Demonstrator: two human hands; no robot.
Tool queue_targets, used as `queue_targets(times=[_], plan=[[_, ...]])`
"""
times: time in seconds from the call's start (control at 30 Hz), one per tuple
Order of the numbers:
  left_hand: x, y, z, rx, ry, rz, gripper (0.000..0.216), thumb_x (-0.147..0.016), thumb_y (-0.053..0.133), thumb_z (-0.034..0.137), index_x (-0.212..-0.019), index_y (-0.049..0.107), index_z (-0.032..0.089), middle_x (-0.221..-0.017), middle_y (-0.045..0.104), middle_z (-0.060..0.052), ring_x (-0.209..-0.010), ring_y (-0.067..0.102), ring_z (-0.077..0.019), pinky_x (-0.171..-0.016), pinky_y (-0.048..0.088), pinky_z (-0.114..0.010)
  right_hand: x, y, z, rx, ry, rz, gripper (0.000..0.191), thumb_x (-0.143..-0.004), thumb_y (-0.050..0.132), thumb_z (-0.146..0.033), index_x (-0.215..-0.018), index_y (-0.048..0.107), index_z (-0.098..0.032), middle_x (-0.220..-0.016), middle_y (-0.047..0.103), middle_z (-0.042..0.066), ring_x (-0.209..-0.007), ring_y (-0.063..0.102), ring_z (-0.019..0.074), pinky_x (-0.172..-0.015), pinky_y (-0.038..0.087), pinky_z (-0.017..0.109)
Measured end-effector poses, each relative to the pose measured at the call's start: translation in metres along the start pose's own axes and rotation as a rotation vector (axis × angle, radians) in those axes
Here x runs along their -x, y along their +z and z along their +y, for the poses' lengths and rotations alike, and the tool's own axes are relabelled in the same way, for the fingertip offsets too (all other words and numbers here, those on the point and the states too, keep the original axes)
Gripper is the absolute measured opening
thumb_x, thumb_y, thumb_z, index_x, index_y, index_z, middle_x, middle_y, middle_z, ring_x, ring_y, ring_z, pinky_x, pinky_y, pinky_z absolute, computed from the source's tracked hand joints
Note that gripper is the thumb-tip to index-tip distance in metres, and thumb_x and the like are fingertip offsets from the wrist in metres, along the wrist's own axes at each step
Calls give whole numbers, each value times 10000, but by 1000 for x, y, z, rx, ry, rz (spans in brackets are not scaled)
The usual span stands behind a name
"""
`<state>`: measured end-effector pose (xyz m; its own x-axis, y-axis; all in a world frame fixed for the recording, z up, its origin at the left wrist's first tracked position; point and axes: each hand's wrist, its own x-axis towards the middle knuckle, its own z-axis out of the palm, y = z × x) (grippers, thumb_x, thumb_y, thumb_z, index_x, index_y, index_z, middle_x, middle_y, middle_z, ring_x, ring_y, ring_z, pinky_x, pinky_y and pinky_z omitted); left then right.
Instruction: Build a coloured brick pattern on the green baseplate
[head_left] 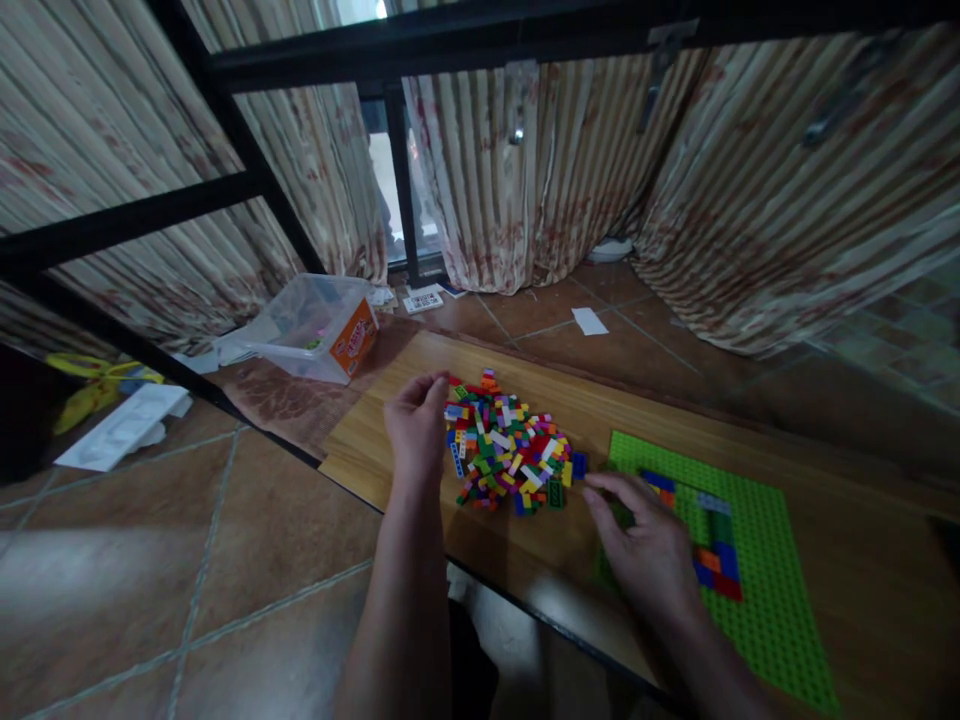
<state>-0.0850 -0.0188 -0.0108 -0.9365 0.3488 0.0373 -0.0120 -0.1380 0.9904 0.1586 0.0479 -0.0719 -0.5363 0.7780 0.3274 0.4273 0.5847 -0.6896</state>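
Note:
A heap of mixed toy building bricks (510, 440) lies on the wooden board. At the heap's left edge is my left hand (415, 425), its fingers pinched together; whether a brick is between them is hidden. Some red shows right beside those fingertips. My right hand (649, 545) hovers over the left side of the green baseplate (784, 590), thumb and index finger apart with nothing visible between them. Its fingertips are close to a blue brick (578, 465) at the heap's right edge. Rows of coloured bricks (721, 560) are set on the baseplate, partly covered by my right hand.
Beyond the wooden board (390, 400) a clear plastic box (300, 325) with an orange label stands at the left. White molded packaging (124, 425) lies on the tiled floor. Dark metal bars (142, 215) cross in front of striped curtains (480, 190). A white card (589, 321) lies behind the board.

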Motion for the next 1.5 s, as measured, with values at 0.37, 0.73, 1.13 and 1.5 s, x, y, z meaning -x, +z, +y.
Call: queue_targets(times=[0.37,0.73,1.13,1.5], plan=[[-27,-48,11,407,14,482,189,-574,692,231,-735,687,132,-718,632,7,-578,499,-55,-540,363,-176,-30,69,-86,-7,-312,-71,150,-931,553,-239,-1015,676,-217,-1037,695,65,-984,614,222,-882,485,377],[-27,-59,20,553,-1,474,187,-564,736,219,-719,696,122,-698,639,5,-546,482,-49,-528,350,-178,-32,128,-121,257,-425,-271,240,-924,557,-186,-1142,656,-187,-988,694,84,-938,565,255,-839,443,402],[-29,-63,19,580,-87,398,163,-597,755,220,-722,702,130,-741,643,-3,-580,484,-48,-564,359,-183,-50,110,-99,259,-415,-57,248,-911,596,-275,-1111,695,-169,-1062,687,102,-985,555,263,-881,452,402],[-30,-66,19,570,-131,379,141,-607,746,219,-713,694,140,-765,651,-9,-591,485,-46,-583,375,-179,-100,115,-91,394,-346,-141,204,-894,599,-246,-1026,736,-173,-993,712,86,-944,539,272,-871,434,405]])
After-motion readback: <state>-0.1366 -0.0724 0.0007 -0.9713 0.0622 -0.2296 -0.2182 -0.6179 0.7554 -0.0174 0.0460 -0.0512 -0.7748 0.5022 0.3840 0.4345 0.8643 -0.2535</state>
